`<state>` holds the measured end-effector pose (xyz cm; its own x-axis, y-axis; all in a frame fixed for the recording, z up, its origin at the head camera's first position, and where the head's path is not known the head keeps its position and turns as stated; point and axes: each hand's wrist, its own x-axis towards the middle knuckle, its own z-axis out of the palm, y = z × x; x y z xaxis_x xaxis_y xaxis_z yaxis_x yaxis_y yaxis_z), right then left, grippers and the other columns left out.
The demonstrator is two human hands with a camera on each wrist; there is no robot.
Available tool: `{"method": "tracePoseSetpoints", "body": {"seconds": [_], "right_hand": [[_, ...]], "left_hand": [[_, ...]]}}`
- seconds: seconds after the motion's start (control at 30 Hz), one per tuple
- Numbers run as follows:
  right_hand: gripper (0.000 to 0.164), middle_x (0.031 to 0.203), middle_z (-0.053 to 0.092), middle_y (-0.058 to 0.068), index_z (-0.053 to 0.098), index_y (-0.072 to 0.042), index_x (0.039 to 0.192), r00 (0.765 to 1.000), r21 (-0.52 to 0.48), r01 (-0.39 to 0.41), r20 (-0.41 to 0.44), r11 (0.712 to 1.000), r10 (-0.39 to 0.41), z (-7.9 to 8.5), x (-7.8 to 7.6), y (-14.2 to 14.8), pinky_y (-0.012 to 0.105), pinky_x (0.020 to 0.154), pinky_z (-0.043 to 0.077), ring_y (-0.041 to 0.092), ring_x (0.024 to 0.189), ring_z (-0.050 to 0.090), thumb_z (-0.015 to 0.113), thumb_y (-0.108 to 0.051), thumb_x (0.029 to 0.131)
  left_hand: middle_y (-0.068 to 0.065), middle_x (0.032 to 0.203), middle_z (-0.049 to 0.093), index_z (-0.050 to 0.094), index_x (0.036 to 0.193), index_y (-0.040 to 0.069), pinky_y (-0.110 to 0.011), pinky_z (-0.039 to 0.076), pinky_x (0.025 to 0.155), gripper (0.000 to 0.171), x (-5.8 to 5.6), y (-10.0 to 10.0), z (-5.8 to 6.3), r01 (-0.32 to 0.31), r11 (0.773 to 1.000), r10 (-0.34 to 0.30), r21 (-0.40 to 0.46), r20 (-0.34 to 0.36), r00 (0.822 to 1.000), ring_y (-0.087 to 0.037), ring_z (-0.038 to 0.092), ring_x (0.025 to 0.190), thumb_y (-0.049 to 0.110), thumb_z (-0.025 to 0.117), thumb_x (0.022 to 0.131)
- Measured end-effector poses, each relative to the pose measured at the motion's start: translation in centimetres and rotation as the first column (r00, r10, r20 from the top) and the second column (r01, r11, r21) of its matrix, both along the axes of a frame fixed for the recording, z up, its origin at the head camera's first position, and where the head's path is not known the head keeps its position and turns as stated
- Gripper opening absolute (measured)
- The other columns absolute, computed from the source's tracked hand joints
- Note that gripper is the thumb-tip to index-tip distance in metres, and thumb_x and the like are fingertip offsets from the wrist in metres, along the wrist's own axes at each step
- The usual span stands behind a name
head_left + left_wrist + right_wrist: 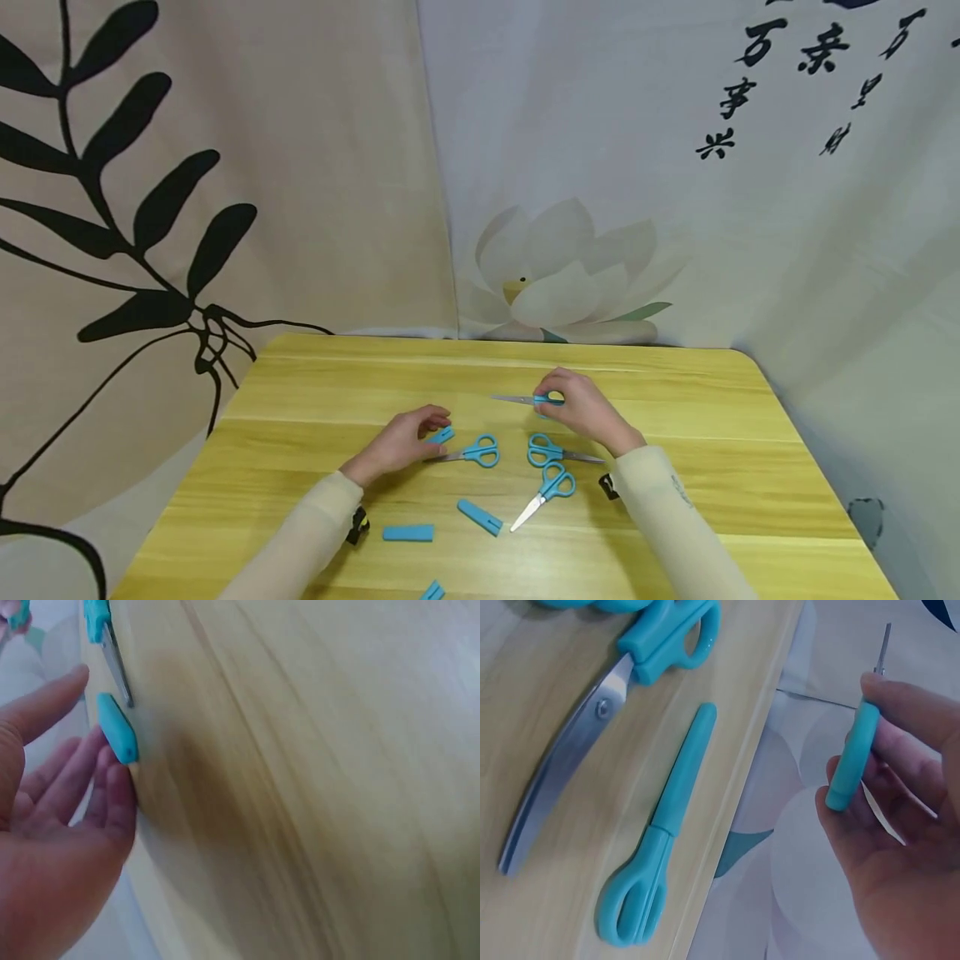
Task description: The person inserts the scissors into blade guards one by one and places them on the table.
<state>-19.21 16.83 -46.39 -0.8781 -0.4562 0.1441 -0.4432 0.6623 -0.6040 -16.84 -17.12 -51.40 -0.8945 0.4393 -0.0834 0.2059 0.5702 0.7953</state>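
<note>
My right hand [581, 408] grips the blue handles of a pair of scissors [855, 754] above the far part of the table, its bare blade pointing left. Around a blue blade cover [441, 435] my left hand [405, 437] is spread. In the left wrist view its fingertips touch the cover [118, 729], while the thumb stands apart. Bare-bladed scissors [482, 451] lie just right of that hand. Two more bare pairs, scissors [545, 450] and scissors [553, 485], lie below my right hand. The right wrist view also shows covered scissors [660, 832] on the table.
Loose blue covers lie toward the front: one cover [408, 533] left, another cover [480, 517] beside the lower scissors, and a cover [432, 592] cut by the frame's bottom. The wooden table [712, 467] ends at a printed curtain [360, 167].
</note>
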Motion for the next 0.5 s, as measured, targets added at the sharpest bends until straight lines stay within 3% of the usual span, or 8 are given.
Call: {"method": "tracePoseSetpoints", "body": {"seconds": [0.3, 0.5], "right_hand": [[0.009, 0.111, 0.068, 0.000, 0.076, -0.014, 0.101, 1.000, -0.021, 0.009, -0.018, 1.000, -0.009, -0.1, 0.7, 1.3, 0.051, 0.094, 0.054, 0.034, 0.107, 0.066, 0.080, -0.014, 0.093], [0.009, 0.111, 0.069, 0.002, 0.076, -0.013, 0.101, 1.000, -0.039, 0.023, -0.016, 0.999, -0.024, -0.1, 1.0, 1.7, 0.053, 0.094, 0.054, 0.035, 0.106, 0.066, 0.080, -0.014, 0.093]], "left_hand": [[-0.021, 0.138, 0.061, 0.053, 0.145, -0.004, -0.052, 0.044, 0.111, 0.056, -0.2, -1.9, -1.3, 0.030, 0.985, -0.039, 0.168, 0.048, 0.998, -0.037, 0.058, 0.128, 0.008, 0.076, 0.095], [-0.016, 0.134, 0.059, 0.060, 0.138, -0.003, -0.047, 0.048, 0.108, 0.050, -0.1, -1.8, -1.7, -0.004, 0.993, 0.003, 0.121, 0.009, 1.000, -0.035, 0.059, 0.125, 0.007, 0.079, 0.093]]}}
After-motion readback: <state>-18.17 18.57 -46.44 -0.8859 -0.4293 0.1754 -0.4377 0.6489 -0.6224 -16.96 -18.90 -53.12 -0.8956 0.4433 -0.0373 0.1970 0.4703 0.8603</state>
